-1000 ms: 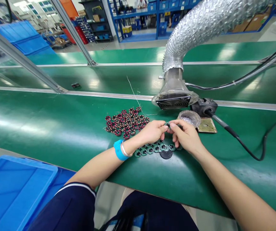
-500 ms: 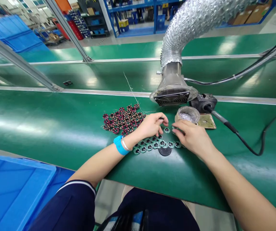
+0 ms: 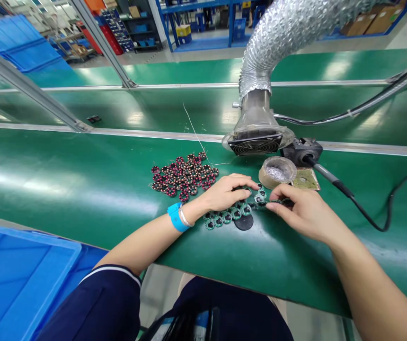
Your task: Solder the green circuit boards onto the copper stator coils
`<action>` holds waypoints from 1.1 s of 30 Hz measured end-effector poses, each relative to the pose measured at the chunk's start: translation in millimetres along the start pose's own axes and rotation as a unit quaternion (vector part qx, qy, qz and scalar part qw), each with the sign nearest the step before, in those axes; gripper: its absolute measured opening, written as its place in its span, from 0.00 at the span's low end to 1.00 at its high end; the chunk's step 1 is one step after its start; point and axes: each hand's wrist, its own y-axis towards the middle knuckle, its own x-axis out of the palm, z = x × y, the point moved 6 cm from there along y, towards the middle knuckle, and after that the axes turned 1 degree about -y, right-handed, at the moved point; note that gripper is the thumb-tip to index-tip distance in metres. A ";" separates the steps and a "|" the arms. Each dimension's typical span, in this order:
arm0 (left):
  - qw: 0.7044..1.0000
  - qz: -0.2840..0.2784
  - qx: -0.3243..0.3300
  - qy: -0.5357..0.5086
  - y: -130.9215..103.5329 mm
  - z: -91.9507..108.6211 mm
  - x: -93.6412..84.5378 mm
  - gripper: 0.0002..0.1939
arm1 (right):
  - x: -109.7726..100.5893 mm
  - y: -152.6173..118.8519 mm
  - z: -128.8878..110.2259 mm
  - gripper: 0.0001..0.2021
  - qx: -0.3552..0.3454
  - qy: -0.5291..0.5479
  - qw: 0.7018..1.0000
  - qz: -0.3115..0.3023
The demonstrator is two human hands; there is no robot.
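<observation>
Small green ring-shaped parts with dark centres (image 3: 227, 217) lie in joined-looking rows on the green workbench (image 3: 196, 251). My left hand (image 3: 229, 192) rests over the upper row, thumb and fingers apart, partly hiding the rings beneath. At the right end, my right hand (image 3: 301, 208) pinches some of these green rings between thumb and fingers; its fingers cover most of what it holds. Between the two hands, a few more green rings (image 3: 260, 195) sit bunched together. Under the lower row's edge, a flat black disc (image 3: 243, 222) lies on the bench.
A heap of red-and-black wound rings (image 3: 185, 175) lies to the left. Behind my right hand stand a round tub of silvery bits (image 3: 278, 171) and a soldering iron (image 3: 326, 174) in its holder. A fume extractor hood (image 3: 258, 137) hangs above. A blue crate (image 3: 26, 279) is lower left.
My left hand has loosened its pinch on a small black piece and spread over the rings. My right hand has moved right and closed on rings. The rows have shifted and bunched rightward.
</observation>
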 end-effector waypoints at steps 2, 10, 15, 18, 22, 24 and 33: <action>1.000 0.002 -0.008 -0.019 -1.1 5.4 2.7 0.14 | -1.7 4.0 3.9 0.12 0.026 0.056 0.998 0.023; 0.993 0.041 -0.108 -0.010 -5.0 -0.4 4.3 0.10 | 11.9 16.5 0.7 0.15 0.020 0.071 0.997 0.023; 0.991 0.061 -0.110 0.040 -5.2 -0.2 -4.0 0.08 | 17.5 24.0 -1.7 0.12 0.013 0.044 0.997 0.060; 0.986 0.047 -0.145 0.067 -5.3 -5.6 -4.2 0.08 | 15.9 23.8 -0.6 0.11 0.011 0.006 0.991 0.131; 0.981 0.028 -0.164 0.101 -2.1 -8.6 -2.3 0.14 | 23.8 20.6 -1.4 0.13 0.005 -0.030 0.982 0.189; 0.978 0.031 -0.162 0.125 0.1 -7.9 -2.9 0.16 | 28.9 19.9 -2.1 0.13 0.006 -0.037 0.980 0.196; 0.984 -0.038 -0.127 0.118 -2.8 -8.8 1.9 0.05 | 42.9 26.1 4.6 0.15 0.041 0.026 0.997 0.065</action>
